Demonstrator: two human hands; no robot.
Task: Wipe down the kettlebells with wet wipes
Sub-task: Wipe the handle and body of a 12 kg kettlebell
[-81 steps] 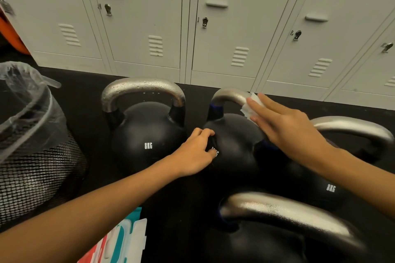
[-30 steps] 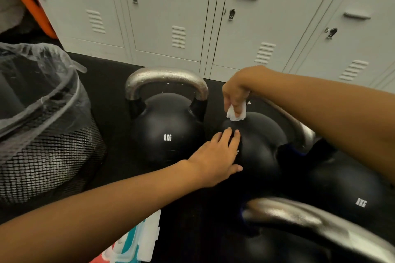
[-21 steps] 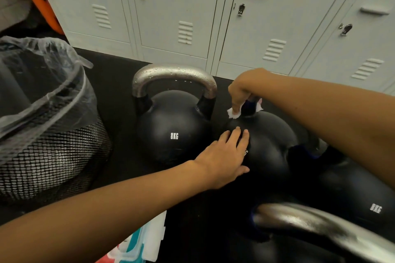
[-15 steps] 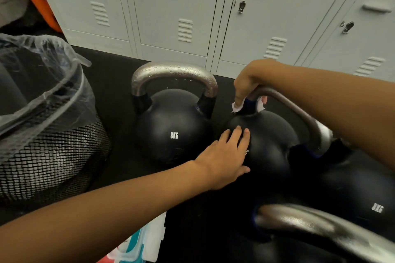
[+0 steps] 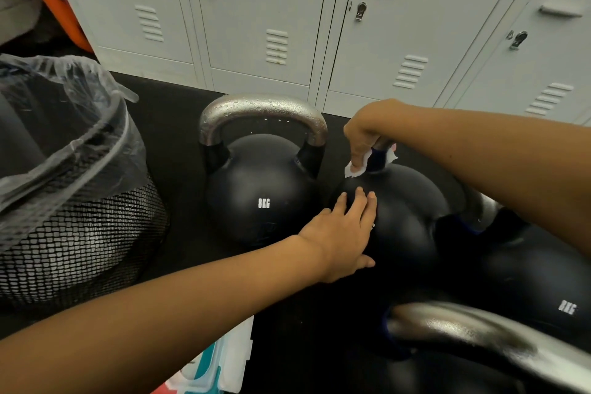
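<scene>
- Kettlebell [image 5: 406, 211] under wipe: centre-right of frame, on black floor, just beside the 8KG kettlebell [image 5: 260, 192] at centre.
- Right hand [image 5: 364, 134], upper centre-right, curled round the wet wipe [image 5: 355, 169] at the base of the handle post.
- Left hand [image 5: 343, 233], centre, fingers straight, flat against the bell's side; grips nothing.
- Risk: wipe is bunched, so it may miss the post's far side.
- Risk: round bell could rock if bracing palm slips on a damp surface.
- Bin [image 5: 73, 201] at left.
</scene>
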